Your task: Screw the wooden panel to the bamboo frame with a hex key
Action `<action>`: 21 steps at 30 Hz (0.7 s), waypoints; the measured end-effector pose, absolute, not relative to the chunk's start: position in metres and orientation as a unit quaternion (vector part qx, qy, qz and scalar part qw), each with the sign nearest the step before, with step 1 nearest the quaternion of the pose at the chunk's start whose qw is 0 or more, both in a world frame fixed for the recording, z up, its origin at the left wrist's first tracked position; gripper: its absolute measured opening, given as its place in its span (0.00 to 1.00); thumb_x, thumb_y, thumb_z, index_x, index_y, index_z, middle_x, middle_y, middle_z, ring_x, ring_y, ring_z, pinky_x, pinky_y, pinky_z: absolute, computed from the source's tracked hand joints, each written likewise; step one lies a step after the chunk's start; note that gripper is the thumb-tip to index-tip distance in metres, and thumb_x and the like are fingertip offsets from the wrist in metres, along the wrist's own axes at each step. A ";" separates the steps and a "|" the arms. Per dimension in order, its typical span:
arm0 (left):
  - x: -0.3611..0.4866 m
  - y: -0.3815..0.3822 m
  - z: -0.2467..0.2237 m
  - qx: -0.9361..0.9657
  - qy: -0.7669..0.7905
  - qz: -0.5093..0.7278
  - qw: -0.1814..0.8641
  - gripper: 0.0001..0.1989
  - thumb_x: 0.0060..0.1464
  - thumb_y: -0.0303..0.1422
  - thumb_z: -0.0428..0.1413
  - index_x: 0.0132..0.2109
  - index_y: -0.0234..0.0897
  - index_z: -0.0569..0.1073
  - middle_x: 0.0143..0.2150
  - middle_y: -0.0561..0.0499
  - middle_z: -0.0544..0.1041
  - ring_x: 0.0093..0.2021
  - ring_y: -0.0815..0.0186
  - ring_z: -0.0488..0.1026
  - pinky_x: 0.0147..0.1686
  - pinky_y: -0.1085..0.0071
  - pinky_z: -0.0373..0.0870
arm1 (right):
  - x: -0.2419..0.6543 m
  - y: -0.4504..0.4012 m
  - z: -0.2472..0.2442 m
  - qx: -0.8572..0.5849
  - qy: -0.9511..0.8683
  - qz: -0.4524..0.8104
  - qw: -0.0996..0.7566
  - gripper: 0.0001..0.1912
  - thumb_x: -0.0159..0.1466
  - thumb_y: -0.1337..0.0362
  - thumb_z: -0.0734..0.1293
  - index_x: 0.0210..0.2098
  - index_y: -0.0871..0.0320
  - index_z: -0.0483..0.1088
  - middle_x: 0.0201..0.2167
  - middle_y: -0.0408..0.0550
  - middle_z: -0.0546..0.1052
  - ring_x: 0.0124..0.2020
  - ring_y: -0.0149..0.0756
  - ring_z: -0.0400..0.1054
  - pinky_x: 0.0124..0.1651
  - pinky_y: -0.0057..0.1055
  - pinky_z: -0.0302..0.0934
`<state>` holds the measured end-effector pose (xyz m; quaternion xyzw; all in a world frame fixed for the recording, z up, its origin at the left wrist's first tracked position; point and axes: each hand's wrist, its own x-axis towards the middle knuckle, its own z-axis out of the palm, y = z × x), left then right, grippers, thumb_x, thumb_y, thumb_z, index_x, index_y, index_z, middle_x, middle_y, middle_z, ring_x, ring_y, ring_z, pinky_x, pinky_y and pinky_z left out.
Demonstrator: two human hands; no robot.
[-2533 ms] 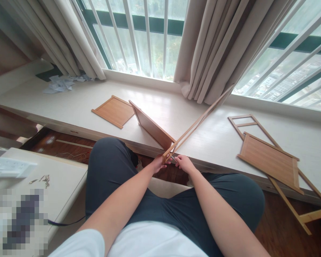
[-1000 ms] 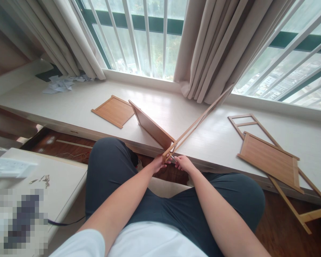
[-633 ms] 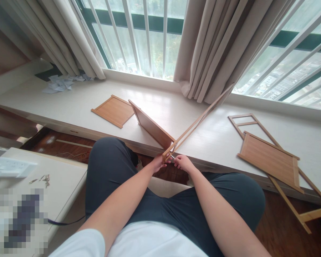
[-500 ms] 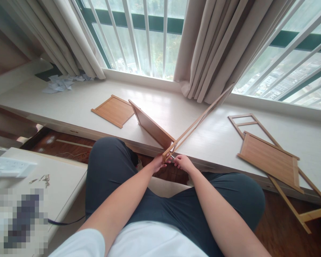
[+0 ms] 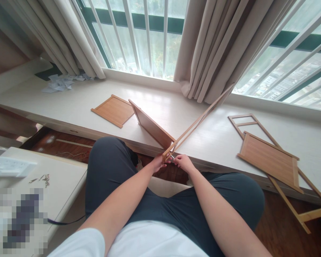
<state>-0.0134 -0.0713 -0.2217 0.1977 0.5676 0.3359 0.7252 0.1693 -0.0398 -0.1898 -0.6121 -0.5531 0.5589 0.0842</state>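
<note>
My left hand (image 5: 158,163) is closed around the near end of a light wooden frame (image 5: 200,119), which rises away to the right toward the curtain. A wooden panel (image 5: 152,125) stands on edge and meets the frame close to that hand. Just right of the joint, my right hand (image 5: 184,162) pinches a slim metal tool (image 5: 172,156). The tool's tip points at the frame's end; its exact kind is too small to make out, and its contact with the frame is partly hidden.
Another panel (image 5: 113,110) lies flat on the white window ledge (image 5: 77,96). To the right, a panel (image 5: 270,159) rests across a second wooden frame (image 5: 306,216) overhanging the ledge. Small metal screws (image 5: 46,180) lie on the side table (image 5: 69,175) at left. Paper scraps (image 5: 59,84) sit at the back.
</note>
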 end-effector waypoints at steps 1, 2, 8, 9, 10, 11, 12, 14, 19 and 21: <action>-0.014 -0.071 -0.221 0.198 0.567 0.336 0.726 0.22 0.54 0.50 0.65 0.47 0.39 0.77 0.49 0.45 0.82 0.43 0.62 0.76 0.38 0.70 0.62 | 0.169 -0.040 -0.189 -0.613 -0.554 0.557 0.085 0.08 0.62 0.67 0.68 0.29 0.59 0.79 0.23 0.43 0.78 0.21 0.28 0.65 0.25 0.25 0.58; -0.014 -0.071 -0.221 0.198 0.566 0.336 0.727 0.21 0.54 0.49 0.65 0.48 0.40 0.77 0.49 0.45 0.82 0.42 0.62 0.76 0.37 0.71 0.62 | 0.169 -0.040 -0.189 -0.614 -0.555 0.554 0.087 0.08 0.62 0.67 0.69 0.30 0.60 0.80 0.23 0.43 0.78 0.21 0.29 0.65 0.25 0.25 0.58; -0.014 -0.072 -0.218 0.199 0.565 0.332 0.729 0.21 0.55 0.48 0.64 0.50 0.41 0.77 0.49 0.46 0.82 0.42 0.62 0.77 0.37 0.70 0.62 | 0.171 -0.040 -0.188 -0.612 -0.570 0.541 0.089 0.08 0.61 0.67 0.68 0.30 0.60 0.81 0.22 0.44 0.78 0.22 0.29 0.66 0.26 0.25 0.57; -0.014 -0.072 -0.218 0.199 0.565 0.332 0.729 0.21 0.55 0.49 0.65 0.50 0.41 0.77 0.49 0.46 0.82 0.42 0.62 0.77 0.37 0.70 0.63 | 0.171 -0.040 -0.189 -0.611 -0.574 0.538 0.089 0.08 0.61 0.66 0.69 0.29 0.60 0.81 0.22 0.44 0.78 0.22 0.30 0.66 0.26 0.25 0.58; -0.014 -0.072 -0.218 0.200 0.564 0.331 0.729 0.22 0.54 0.49 0.65 0.50 0.41 0.77 0.49 0.46 0.82 0.43 0.62 0.77 0.38 0.70 0.63 | 0.171 -0.040 -0.190 -0.610 -0.578 0.535 0.090 0.08 0.61 0.66 0.69 0.29 0.60 0.81 0.22 0.44 0.78 0.22 0.30 0.66 0.27 0.26 0.58; -0.014 -0.072 -0.218 0.201 0.564 0.332 0.729 0.22 0.54 0.50 0.65 0.50 0.41 0.77 0.49 0.46 0.82 0.43 0.62 0.77 0.38 0.70 0.63 | 0.172 -0.040 -0.190 -0.609 -0.582 0.531 0.091 0.08 0.60 0.66 0.69 0.29 0.60 0.81 0.22 0.43 0.78 0.22 0.30 0.66 0.27 0.26 0.58; -0.014 -0.072 -0.218 0.201 0.564 0.332 0.729 0.23 0.54 0.50 0.65 0.50 0.41 0.77 0.49 0.46 0.82 0.43 0.62 0.77 0.38 0.69 0.63 | 0.172 -0.040 -0.191 -0.609 -0.586 0.527 0.092 0.09 0.60 0.65 0.69 0.29 0.59 0.81 0.22 0.43 0.78 0.23 0.30 0.67 0.28 0.26 0.58; -0.014 -0.072 -0.219 0.201 0.564 0.334 0.728 0.22 0.54 0.50 0.65 0.50 0.41 0.77 0.49 0.46 0.82 0.43 0.62 0.76 0.38 0.70 0.63 | 0.173 -0.040 -0.193 -0.609 -0.593 0.518 0.094 0.09 0.60 0.64 0.69 0.28 0.59 0.81 0.21 0.43 0.77 0.23 0.31 0.67 0.28 0.26 0.57; -0.014 -0.073 -0.219 0.200 0.562 0.338 0.728 0.19 0.57 0.47 0.63 0.50 0.41 0.77 0.49 0.46 0.82 0.41 0.63 0.76 0.37 0.70 0.62 | 0.174 -0.040 -0.195 -0.611 -0.603 0.504 0.097 0.10 0.59 0.62 0.70 0.27 0.59 0.81 0.20 0.43 0.76 0.23 0.31 0.66 0.28 0.26 0.55; -0.015 -0.072 -0.219 0.199 0.561 0.338 0.729 0.19 0.57 0.46 0.63 0.50 0.41 0.77 0.49 0.46 0.82 0.41 0.63 0.76 0.36 0.70 0.62 | 0.174 -0.039 -0.195 -0.611 -0.607 0.499 0.096 0.10 0.59 0.61 0.70 0.26 0.59 0.81 0.19 0.43 0.75 0.23 0.31 0.65 0.27 0.26 0.54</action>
